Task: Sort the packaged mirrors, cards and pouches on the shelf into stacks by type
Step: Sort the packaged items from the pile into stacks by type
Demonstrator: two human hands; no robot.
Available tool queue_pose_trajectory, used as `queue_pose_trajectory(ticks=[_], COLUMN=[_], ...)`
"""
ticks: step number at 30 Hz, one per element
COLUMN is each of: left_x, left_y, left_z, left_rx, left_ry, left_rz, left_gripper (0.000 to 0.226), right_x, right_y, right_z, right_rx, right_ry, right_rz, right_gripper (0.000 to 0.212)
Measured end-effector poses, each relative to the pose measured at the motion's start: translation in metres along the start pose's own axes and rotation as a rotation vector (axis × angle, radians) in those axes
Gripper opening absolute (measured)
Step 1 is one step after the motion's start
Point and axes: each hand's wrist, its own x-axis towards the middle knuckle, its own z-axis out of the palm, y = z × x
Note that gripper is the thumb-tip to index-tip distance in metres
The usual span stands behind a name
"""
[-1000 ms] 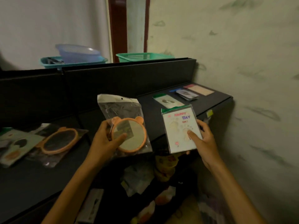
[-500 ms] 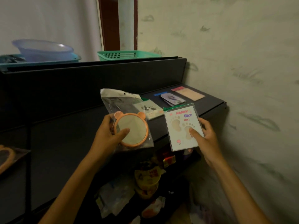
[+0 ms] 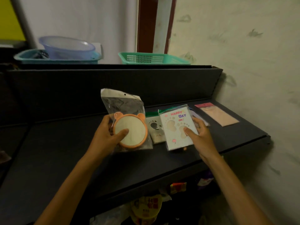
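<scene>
While left hand (image 3: 103,137) grips bagged mirror (image 3: 129,130) aloft, right hand (image 3: 200,135) pinches footprint card (image 3: 177,129) above matching card (image 3: 155,127) on shelf (image 3: 81,156), likely to stack by type.

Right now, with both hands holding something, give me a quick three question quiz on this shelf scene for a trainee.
1. True or false: the left hand grips the bagged mirror.
2. What does the right hand pinch? A) the pink pouch B) the footprint card C) the green basket
3. Fill in: a second card lies flat on the ____, between the mirror and the held card.

Key: 1 true; 2 B; 3 shelf.
</scene>
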Motion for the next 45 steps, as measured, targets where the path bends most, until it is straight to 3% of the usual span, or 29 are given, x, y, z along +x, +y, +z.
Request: queue_pose_trajectory(ticks=[8, 12, 16, 20, 27, 38, 45], left_x=[-0.007, -0.015, -0.026, -0.039, -0.037, -0.007, 0.003], left_y=[0.002, 0.009, 0.011, 0.008, 0.008, -0.005, -0.001], left_z=[-0.005, -0.002, 0.002, 0.002, -0.010, -0.019, -0.013], left_rx=[-0.021, -0.001, 0.004, 0.000, 0.051, 0.167, 0.418], left_ry=[0.115, 0.179, 0.231, 0.288, 0.307, 0.190, 0.187], left_rz=[-0.147, -0.168, -0.192, -0.258, -0.282, -0.423, -0.346], left_gripper=[0.062, 0.060, 0.059, 0.057, 0.056, 0.065, 0.062], right_x=[0.049, 0.064, 0.071, 0.076, 0.075, 0.065, 0.063], right_y=[0.004, 0.007, 0.007, 0.011, -0.009, -0.014, -0.016], right_z=[0.033, 0.038, 0.035, 0.031, 0.037, 0.051, 0.054], right_rx=[-0.031, -0.184, -0.444, -0.750, -0.928, -0.927, -0.907], right_ry=[-0.210, -0.269, -0.283, -0.299, -0.454, -0.451, -0.432], right_rz=[0.036, 0.022, -0.099, -0.295, -0.580, -0.539, -0.538], right_gripper=[0.043, 0.047, 0.059, 0.055, 0.048, 0.045, 0.043])
